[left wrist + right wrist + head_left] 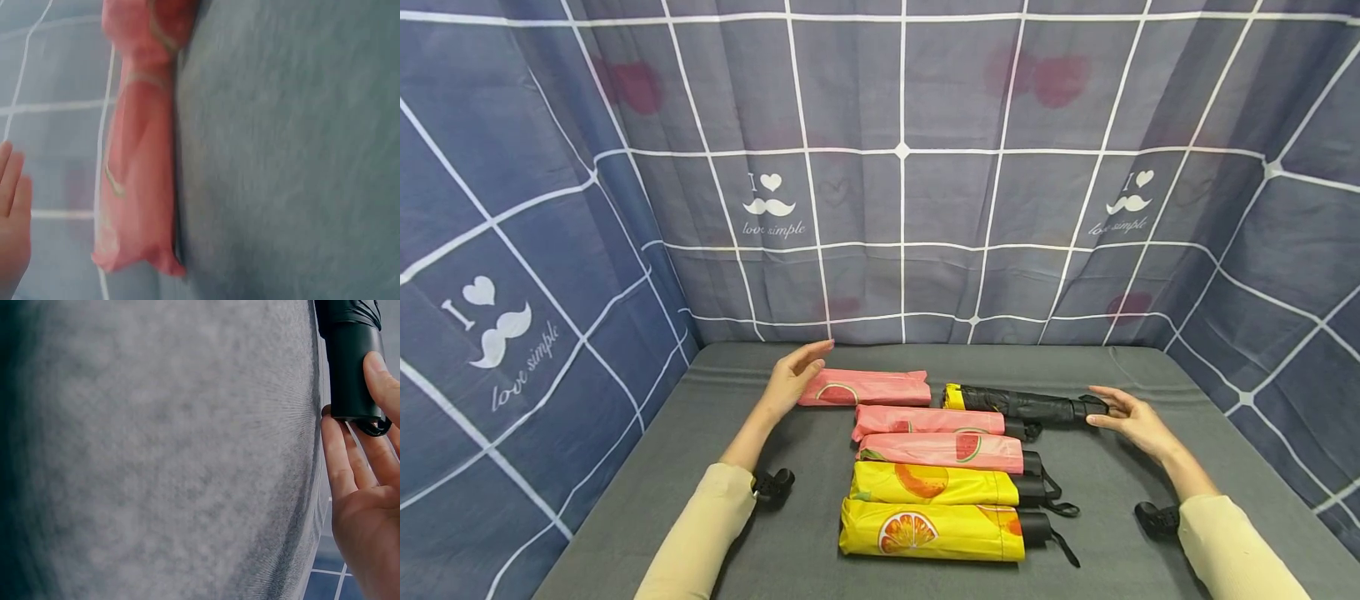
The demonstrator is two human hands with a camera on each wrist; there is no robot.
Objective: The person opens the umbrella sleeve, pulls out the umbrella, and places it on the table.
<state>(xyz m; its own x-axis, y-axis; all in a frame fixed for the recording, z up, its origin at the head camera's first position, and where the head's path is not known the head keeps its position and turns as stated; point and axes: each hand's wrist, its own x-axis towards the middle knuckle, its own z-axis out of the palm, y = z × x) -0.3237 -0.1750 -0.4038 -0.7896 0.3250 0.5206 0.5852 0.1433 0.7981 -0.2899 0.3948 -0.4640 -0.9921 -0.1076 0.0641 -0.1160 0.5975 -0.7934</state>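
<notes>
My left hand (792, 382) hovers with extended fingers beside the left end of a pink watermelon-print umbrella sleeve (872, 388); no handle shows at its visible ends. The left wrist view has the hand (12, 219) apart from the pink sleeve (140, 169). At the back right lies a folded black umbrella (1022, 403), yellow at its left end. My right hand (1131, 423) is at its handle end, thumb and loosely extended fingers on either side. In the right wrist view the thumb overlaps the black handle (353, 372), with fingertips close under its end.
In front lies a row of folded umbrellas: two in pink sleeves, the nearer pink one (940, 452), and two in yellow fruit-print sleeves, the nearest yellow one (955, 533). Their black handles point right. A grey cloth (790, 533) covers the table; a checked curtain (940, 200) surrounds it.
</notes>
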